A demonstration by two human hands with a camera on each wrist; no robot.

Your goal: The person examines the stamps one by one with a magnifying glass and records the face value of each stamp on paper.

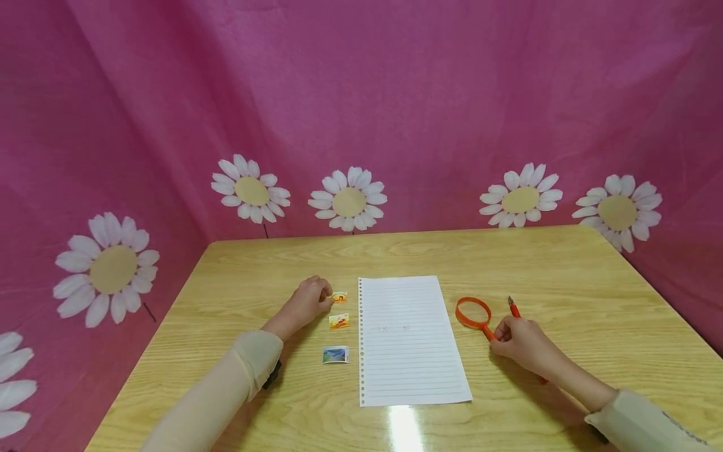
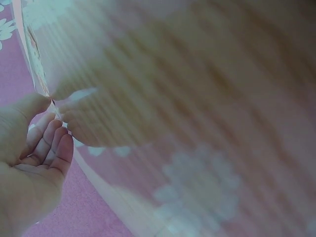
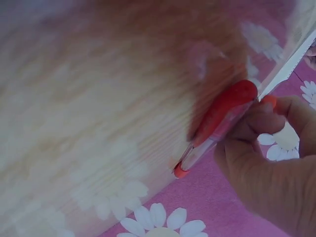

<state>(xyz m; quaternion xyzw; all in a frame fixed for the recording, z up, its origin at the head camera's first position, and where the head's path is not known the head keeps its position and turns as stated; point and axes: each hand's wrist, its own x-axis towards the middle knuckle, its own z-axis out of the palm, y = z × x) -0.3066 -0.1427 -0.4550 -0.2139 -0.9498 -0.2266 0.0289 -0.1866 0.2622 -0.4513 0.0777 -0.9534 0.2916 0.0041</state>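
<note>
Tabletop (image 1: 536,263): pale wood grain, rounded at the far corners, glossy enough in the wrist views to mirror the daisies (image 1: 348,202).
Left hand (image 1: 309,296): bent fingers at the left side of the far card (image 1: 341,297); thumb and forefinger tips close together, though whether they pinch the card I cannot tell.
Far card: small, flat, orange and yellow, the farthest of three in a loose column between the sheet (image 1: 407,364) and the tabletop's left edge.
Middle card (image 1: 339,321): the same thin oblong, yellow with a red patch.
Near card (image 1: 336,355): white-bordered, blue and green, nearest the viewer.
Sheet: smooth white ruled paper, punched holes down its left side, small faint reddish marks; it lies mid-tabletop, well short of the far edge.
Right hand (image 1: 525,342): thumb and finger clamped on the end of the magnifier's handle.
Magnifier (image 1: 487,330): orange-red, a round ring on a straight stem, on the side toward the tabletop's right edge, ring beside the sheet.
Pen (image 1: 514,310): slim, red, with a pointed metallic tip aimed at the far edge, its shaft partly hidden by the right hand.
Sleeves (image 1: 226,376): plain cream fabric.
Cloth (image 1: 395,94): magenta, softly creased, hanging beyond the far edge.
</note>
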